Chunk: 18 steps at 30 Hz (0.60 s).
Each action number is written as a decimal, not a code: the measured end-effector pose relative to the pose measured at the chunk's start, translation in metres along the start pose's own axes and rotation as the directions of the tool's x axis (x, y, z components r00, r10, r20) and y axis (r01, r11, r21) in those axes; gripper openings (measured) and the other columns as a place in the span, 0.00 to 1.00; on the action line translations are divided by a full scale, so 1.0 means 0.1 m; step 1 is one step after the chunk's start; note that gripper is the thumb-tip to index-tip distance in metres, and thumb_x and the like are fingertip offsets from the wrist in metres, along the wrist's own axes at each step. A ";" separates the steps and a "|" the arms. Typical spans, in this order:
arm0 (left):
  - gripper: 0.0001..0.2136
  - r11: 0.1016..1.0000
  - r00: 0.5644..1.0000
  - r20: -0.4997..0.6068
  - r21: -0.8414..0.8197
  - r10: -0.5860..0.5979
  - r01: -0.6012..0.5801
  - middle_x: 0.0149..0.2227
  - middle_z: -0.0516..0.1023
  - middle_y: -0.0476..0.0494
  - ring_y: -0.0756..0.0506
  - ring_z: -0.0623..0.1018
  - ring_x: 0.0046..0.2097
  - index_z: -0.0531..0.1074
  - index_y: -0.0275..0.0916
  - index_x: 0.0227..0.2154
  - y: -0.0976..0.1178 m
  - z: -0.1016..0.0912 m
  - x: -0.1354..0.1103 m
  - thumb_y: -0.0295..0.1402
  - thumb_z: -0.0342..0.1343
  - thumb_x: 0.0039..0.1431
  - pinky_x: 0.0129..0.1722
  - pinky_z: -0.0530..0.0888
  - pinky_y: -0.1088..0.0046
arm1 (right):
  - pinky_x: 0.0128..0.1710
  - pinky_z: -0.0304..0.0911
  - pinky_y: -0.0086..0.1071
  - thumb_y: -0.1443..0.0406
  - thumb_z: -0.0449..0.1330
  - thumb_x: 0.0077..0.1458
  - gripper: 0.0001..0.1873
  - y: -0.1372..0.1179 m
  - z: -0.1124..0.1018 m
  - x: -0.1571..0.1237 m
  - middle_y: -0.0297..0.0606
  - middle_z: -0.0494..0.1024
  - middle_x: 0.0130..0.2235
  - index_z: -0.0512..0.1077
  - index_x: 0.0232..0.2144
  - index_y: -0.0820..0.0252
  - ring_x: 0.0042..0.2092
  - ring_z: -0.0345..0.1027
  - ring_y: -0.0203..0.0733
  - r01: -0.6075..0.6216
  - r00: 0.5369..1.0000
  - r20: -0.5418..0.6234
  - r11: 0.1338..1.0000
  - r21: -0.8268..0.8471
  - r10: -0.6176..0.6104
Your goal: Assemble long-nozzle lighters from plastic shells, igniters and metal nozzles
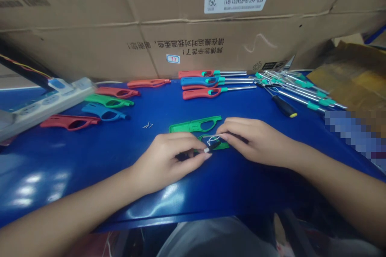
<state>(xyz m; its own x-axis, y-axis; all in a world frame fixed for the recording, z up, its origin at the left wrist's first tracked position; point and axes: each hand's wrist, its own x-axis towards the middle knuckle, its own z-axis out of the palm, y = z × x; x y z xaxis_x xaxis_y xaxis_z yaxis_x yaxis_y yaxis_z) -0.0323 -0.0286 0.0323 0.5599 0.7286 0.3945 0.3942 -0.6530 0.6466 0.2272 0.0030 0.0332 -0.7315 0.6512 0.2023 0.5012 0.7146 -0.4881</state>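
Note:
My left hand (169,160) is pinched round a small black part with a white wire (211,141) at the middle of the blue table (90,156). My right hand (253,138) is closed on the other end of that wire, its fingertips over a green lighter handle shell (221,146). A second green handle shell (196,124) lies flat just behind both hands, untouched.
Red, green and blue handle shells (105,102) lie at the left by a white power strip (45,102). Assembled long lighters (211,84) and metal tubes with teal ends (298,88) lie at the back, with a black-handled screwdriver (283,106). Cardboard boxes (181,20) wall the rear.

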 end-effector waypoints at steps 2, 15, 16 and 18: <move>0.04 1.000 1.000 -0.014 0.009 0.002 -0.002 0.31 0.82 0.47 0.51 0.79 0.31 0.80 0.36 0.36 0.02 -0.01 0.00 0.31 0.63 0.65 0.33 0.74 0.78 | 0.43 0.63 0.33 0.63 0.51 0.72 0.11 -0.01 0.00 0.00 0.38 0.79 0.43 0.73 0.45 0.58 0.44 0.72 0.40 0.019 0.998 0.065 1.000 -0.008 -0.018; 0.16 0.738 0.852 0.225 -0.427 -0.472 0.522 0.27 0.80 0.46 0.52 0.75 0.26 0.78 0.36 0.29 0.00 -0.01 0.12 0.42 0.58 0.66 0.28 0.75 0.77 | 0.37 0.61 0.29 0.63 0.54 0.72 0.09 -0.08 0.01 -0.02 0.34 0.78 0.38 0.74 0.45 0.57 0.36 0.70 0.35 0.129 0.984 0.112 0.989 0.076 -0.137; 0.16 0.718 0.849 0.239 -0.455 -0.471 0.527 0.28 0.81 0.46 0.52 0.76 0.26 0.78 0.35 0.29 0.00 -0.01 0.12 0.43 0.59 0.66 0.28 0.76 0.77 | 0.37 0.60 0.29 0.64 0.53 0.72 0.09 -0.09 0.01 -0.02 0.34 0.77 0.38 0.74 0.44 0.57 0.36 0.70 0.34 0.125 0.985 0.107 0.989 0.078 -0.133; 0.16 0.671 0.840 0.259 -0.510 -0.477 0.539 0.29 0.82 0.44 0.51 0.76 0.26 0.80 0.35 0.31 0.00 -0.01 0.12 0.44 0.60 0.65 0.28 0.77 0.76 | 0.37 0.60 0.29 0.64 0.52 0.72 0.09 -0.10 0.01 -0.03 0.34 0.76 0.38 0.73 0.42 0.57 0.37 0.69 0.35 0.109 0.987 0.112 0.990 0.087 -0.119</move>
<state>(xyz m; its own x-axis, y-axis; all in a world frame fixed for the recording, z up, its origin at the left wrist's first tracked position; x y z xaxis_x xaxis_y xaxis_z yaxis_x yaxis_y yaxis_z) -0.0268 -0.0196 0.0376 0.4712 0.8697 -0.1467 0.1946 0.0597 0.9791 0.2239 -0.0059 0.0368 -0.8328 0.5291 0.1626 0.3759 0.7563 -0.5355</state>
